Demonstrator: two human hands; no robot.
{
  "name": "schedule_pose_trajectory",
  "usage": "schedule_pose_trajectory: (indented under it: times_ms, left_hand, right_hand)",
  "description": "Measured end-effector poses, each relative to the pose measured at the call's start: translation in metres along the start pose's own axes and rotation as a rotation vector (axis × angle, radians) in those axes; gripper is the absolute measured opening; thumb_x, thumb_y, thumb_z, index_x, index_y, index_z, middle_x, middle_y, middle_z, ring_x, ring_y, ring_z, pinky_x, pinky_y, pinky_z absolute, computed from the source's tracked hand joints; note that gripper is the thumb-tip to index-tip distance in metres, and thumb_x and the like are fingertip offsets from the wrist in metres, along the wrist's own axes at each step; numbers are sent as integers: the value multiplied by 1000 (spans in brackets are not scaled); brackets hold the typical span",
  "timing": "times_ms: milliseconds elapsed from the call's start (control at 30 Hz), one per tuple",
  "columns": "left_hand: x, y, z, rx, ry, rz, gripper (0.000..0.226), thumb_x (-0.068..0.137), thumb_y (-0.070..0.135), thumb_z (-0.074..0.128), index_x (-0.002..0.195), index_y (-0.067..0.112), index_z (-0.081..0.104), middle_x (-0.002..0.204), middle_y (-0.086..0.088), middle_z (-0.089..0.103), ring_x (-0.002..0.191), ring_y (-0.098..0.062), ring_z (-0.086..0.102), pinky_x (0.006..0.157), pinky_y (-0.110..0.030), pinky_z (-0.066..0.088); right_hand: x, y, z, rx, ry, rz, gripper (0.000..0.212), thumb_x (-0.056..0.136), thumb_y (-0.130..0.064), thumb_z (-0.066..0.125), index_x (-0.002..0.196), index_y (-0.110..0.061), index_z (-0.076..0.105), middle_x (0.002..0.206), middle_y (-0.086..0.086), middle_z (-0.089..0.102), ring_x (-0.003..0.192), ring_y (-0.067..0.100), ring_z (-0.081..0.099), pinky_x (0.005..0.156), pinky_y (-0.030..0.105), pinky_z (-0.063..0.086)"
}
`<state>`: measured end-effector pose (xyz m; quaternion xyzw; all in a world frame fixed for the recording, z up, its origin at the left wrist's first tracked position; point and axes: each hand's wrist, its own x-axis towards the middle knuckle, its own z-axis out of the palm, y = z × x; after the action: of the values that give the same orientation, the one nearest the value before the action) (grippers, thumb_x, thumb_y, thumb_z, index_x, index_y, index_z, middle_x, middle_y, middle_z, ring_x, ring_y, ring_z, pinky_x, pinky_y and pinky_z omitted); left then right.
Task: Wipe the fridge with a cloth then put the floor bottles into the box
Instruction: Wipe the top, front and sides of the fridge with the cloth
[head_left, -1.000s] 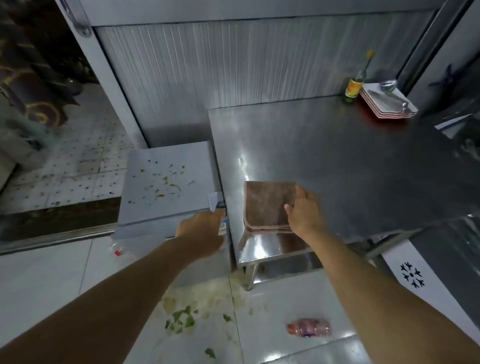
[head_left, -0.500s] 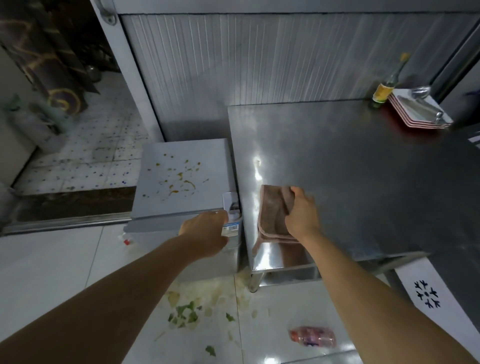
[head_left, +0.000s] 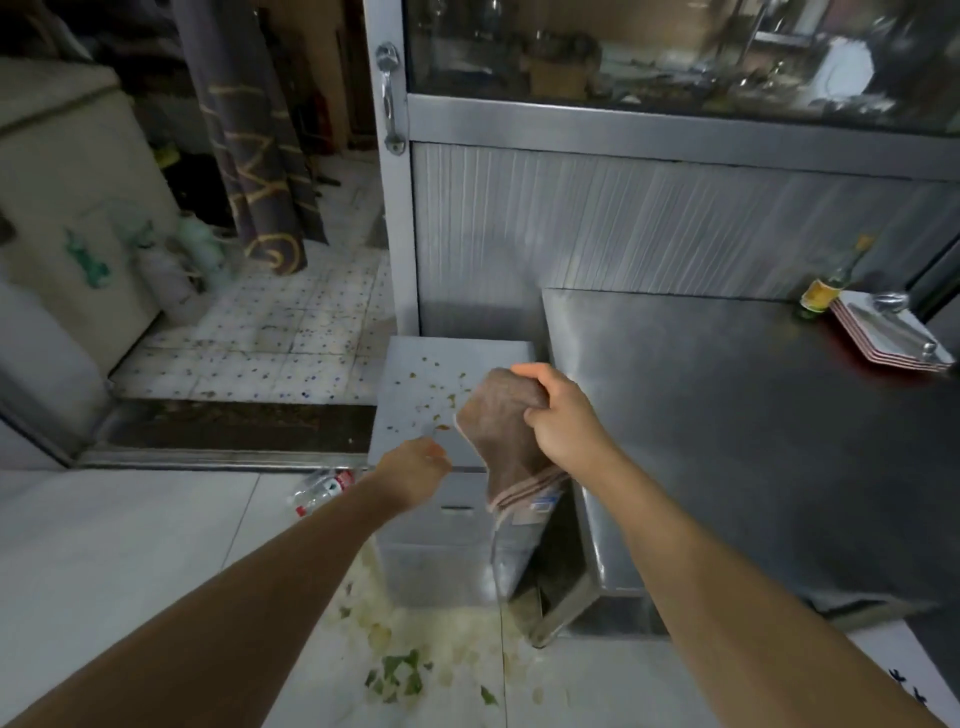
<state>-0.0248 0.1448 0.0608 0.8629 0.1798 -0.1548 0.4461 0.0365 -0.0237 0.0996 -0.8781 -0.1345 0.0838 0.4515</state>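
A small grey fridge (head_left: 410, 364) stands low against the steel wall, its top spotted with yellow-brown stains. My right hand (head_left: 563, 415) grips a brown cloth (head_left: 506, 441) by its upper end; the cloth hangs above the fridge's right front corner, clear of the top. My left hand (head_left: 415, 470) hovers at the front edge of the fridge top, fingers loosely bent, holding nothing. A clear plastic bottle with a red cap (head_left: 322, 491) lies on the white floor just left of the fridge.
A steel table (head_left: 727, 415) adjoins the fridge on the right, carrying a glass bottle (head_left: 821, 296) and stacked plates (head_left: 893, 338) at its far corner. Vegetable scraps (head_left: 405, 670) litter the floor before the fridge. A doorway threshold (head_left: 234, 431) lies to the left.
My right hand has lifted the cloth off the steel table and carried it left over the fridge. My left hand slid left along the fridge's front edge. The view tilted up.
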Motion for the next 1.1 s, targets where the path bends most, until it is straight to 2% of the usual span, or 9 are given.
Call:
schedule_pose_trajectory:
  times_ms: [67,200,267,367,500,667,800,967,1100]
  left_hand:
    - [-3,-6,-20,-224,-54,-88,31,99,26,42,119,6,54,127,-15,56,105,-24,56,79,-28,48]
    - [2,-28,-49,-641,-316,-258,45,97,50,31,115,16,55,118,-8,60,106,-23,53,108,-50,21]
    - [6,-40,-59,-775,-352,-283,41,98,41,35,122,12,53,121,-11,59,109,-27,54,109,-50,25]
    - [14,-53,-72,-892,-281,-246,28,95,16,46,119,4,55,122,-17,61,100,-30,59,92,-46,45]
    - [29,-60,-76,-693,-180,-150,12,90,0,53,98,7,58,108,-15,63,92,-27,60,73,-37,49]
    - [53,-47,-47,-553,-197,-30,49,85,-10,56,121,21,44,101,-8,59,83,-18,59,65,-35,52]
    - [84,-31,-15,-256,-210,119,61,81,-11,53,132,24,48,125,-11,55,95,-25,62,75,-35,57]
    - [146,-11,24,-47,-52,184,64,80,-3,57,138,20,43,130,-15,55,114,-30,57,95,-41,49]
    - [194,-9,46,108,-40,233,72,82,3,61,145,20,30,147,-7,35,135,-26,35,108,-29,32]
  right_hand:
    - [0,-26,15,125,-23,13,53,88,9,44,127,-26,53,110,-9,51,101,7,50,77,13,44]
    - [-2,-63,48,303,-22,70,60,84,17,43,125,-26,54,100,-16,52,89,2,55,68,12,51]
    - [-6,-71,62,295,-15,108,59,85,16,43,125,-27,53,101,-16,49,88,3,54,62,10,52]
    - [-15,-69,76,148,24,150,55,88,11,46,129,-26,52,110,-11,50,92,3,52,65,8,48]
    - [-21,-45,85,-125,24,261,52,90,4,53,134,-23,50,135,1,46,121,18,48,103,31,43]
    - [-7,11,85,-369,80,302,47,89,-5,58,133,-21,48,136,2,39,117,22,52,106,32,42]
    - [22,55,73,-473,62,292,51,91,-9,55,137,-22,41,136,1,34,111,27,56,101,38,46]
    - [86,103,56,-479,31,211,59,88,-21,60,141,-20,33,139,3,28,115,28,51,94,35,48]
    - [121,127,62,-654,3,201,79,83,-25,69,146,-20,21,155,11,4,137,30,23,104,39,43]
